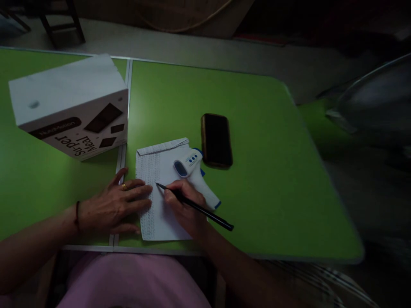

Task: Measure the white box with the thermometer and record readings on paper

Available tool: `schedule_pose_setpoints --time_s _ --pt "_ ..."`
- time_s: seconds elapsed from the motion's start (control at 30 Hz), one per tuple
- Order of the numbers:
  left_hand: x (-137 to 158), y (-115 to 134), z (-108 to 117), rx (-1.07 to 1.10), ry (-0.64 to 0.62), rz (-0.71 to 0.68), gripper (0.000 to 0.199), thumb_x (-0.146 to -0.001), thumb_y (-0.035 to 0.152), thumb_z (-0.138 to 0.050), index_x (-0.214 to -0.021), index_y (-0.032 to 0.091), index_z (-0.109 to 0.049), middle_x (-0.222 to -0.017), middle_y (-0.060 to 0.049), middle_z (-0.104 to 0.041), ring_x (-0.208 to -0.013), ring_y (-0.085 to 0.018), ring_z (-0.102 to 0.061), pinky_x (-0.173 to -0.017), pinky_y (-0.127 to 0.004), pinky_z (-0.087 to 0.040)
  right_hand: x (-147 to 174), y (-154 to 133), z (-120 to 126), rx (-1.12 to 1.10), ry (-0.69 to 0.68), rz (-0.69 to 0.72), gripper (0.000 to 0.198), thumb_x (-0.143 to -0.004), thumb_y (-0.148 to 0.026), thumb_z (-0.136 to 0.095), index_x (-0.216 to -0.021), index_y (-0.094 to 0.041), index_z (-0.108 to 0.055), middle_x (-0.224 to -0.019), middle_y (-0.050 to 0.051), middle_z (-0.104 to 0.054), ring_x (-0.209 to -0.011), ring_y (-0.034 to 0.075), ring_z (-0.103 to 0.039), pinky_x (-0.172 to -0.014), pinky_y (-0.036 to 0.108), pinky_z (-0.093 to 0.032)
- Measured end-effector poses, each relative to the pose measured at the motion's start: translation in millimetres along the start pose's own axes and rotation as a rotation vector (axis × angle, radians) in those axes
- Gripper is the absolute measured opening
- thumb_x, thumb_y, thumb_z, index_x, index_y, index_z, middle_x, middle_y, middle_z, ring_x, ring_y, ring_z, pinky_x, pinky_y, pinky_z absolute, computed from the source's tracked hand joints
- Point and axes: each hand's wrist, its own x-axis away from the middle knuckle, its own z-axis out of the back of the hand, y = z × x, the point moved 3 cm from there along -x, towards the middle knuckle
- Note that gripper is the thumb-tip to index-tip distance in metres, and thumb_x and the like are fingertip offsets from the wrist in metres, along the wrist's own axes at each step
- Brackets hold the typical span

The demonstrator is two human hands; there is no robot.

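Observation:
A notepad with its top page folded over lies near the table's front edge, its left part covered in rows of handwriting. My left hand rests flat with fingers spread, the fingertips on the pad's left side. In my right hand a black pen is gripped, its tip at the paper just right of the written columns. A white and blue infrared thermometer lies partly on the pad, just beyond my right hand, which hides some of its handle.
On the green folding table, a dark phone lies beyond the thermometer. A large white box with printed lettering stands at the left, beside the metal seam. Behind the table is a dark stool.

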Motion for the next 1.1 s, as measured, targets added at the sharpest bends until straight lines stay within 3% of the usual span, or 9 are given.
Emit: schedule_pose_setpoints --time_s 0.77,1.1 --pt "0.5 -0.2 0.8 0.027 -0.016 0.018 0.045 -0.099 0.054 -0.052 -0.125 0.019 -0.059 -0.142 -0.012 -0.057 -0.134 -0.031 -0.045 -0.123 -0.052 0.003 -2.2 -2.2 1.5 -0.011 0.017 0.024 0.009 -0.081 -0.022 -0.053 -0.072 -0.024 -0.052 -0.060 -0.005 -0.055 -0.051 0.012 -0.048 -0.051 0.025 -0.039" --pt "-0.1 0.9 2.1 0.014 -0.024 0.010 0.046 -0.098 0.054 -0.055 -0.125 0.018 -0.059 -0.141 -0.012 -0.056 -0.134 -0.030 -0.045 -0.124 -0.051 0.004 -1.8 -0.1 4.1 0.017 0.049 -0.061 0.010 -0.081 -0.027 -0.053 -0.072 -0.024 -0.056 -0.059 -0.004 -0.058 -0.052 0.014 -0.052 -0.052 0.025 -0.044"
